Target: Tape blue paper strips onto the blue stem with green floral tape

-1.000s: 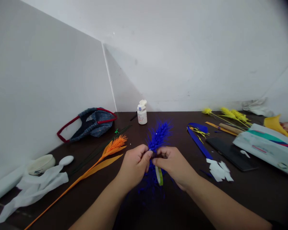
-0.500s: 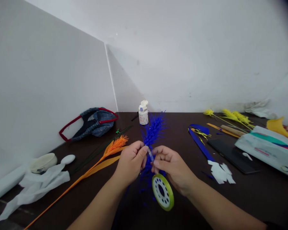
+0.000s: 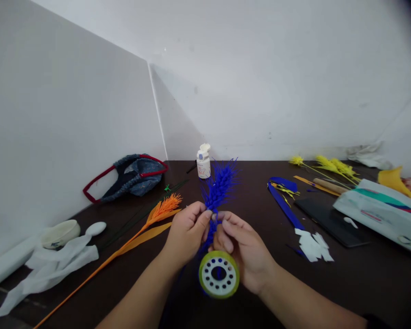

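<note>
A blue artificial wheat ear (image 3: 222,183) stands upright between my hands, its bristly head tilted a little right. My left hand (image 3: 190,226) is closed around its lower part, thumb and forefinger pinched at the base of the head. From the right, my right hand (image 3: 245,246) meets it there, fingertips pinched at the stem and the other fingers curled. A roll of clear tape (image 3: 219,274), yellowish with a white holed core, hangs just below the right fingers. The strip itself is mostly hidden by the fingers. More blue bristles show below the hands.
Left lie an orange wheat stalk (image 3: 162,208), white strips (image 3: 65,260), a bowl (image 3: 60,234) and a denim item (image 3: 137,176). Behind stands a white bottle (image 3: 203,162). Right are a blue strip (image 3: 284,205), white scraps (image 3: 313,246), a black flat object (image 3: 329,221), yellow stalks (image 3: 335,167) and a white package (image 3: 380,212).
My right hand has moved in close to the stem and turned, and the stretched tape between the hands no longer shows. The tape roll has swung left and now faces me.
</note>
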Demonstrator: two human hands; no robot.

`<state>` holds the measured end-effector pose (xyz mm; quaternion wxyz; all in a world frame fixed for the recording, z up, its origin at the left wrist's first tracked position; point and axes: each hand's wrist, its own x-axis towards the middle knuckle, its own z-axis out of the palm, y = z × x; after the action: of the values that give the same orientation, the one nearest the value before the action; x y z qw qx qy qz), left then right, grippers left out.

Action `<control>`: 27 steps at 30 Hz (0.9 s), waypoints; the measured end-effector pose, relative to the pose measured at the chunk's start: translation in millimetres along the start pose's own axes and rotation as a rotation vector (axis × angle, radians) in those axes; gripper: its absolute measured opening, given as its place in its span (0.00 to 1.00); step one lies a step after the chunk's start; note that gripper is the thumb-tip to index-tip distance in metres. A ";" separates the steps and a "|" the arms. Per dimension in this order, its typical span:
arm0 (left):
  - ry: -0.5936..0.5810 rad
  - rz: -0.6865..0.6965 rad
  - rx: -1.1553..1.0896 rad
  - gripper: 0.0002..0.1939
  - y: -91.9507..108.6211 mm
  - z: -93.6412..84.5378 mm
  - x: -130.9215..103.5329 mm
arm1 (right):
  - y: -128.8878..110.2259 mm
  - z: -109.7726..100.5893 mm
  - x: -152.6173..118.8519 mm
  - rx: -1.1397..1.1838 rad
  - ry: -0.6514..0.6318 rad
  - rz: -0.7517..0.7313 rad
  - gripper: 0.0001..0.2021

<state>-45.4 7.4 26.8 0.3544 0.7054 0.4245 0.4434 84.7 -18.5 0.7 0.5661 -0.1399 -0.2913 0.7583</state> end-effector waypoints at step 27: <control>-0.084 0.004 0.109 0.14 3.2 6.9 -3.8 | -17.9 4.4 6.2 -0.362 0.186 -0.059 0.08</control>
<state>-39.1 1.8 25.9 0.3319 0.7427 0.4312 0.3902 94.3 -10.6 15.6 0.5783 -0.3004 -0.3731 0.6605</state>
